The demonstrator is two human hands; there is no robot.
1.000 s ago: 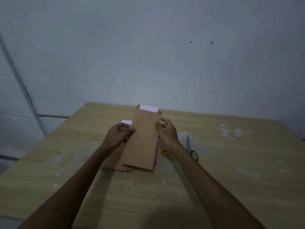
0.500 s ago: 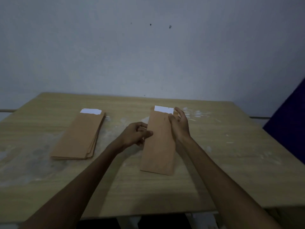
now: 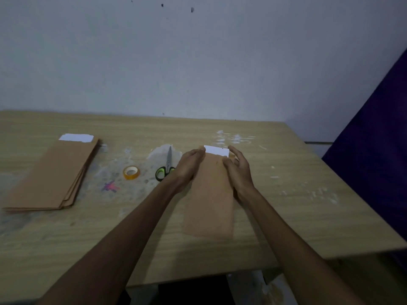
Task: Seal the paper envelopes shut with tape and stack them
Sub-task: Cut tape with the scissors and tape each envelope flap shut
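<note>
On the surface (image 3: 286, 205), the right side past the brown envelope (image 3: 211, 199) lies open out to the right edge. The left hand (image 3: 189, 166) and right hand (image 3: 239, 170) flank the envelope's far end, closing that spot off. Just left of the left hand the scissors (image 3: 166, 166) block the way, with the tape roll (image 3: 131, 172) a little further left. The envelope stack (image 3: 55, 172) fills the far left. The near strip in front of stack and tape is open, crossed only by the forearms.
</note>
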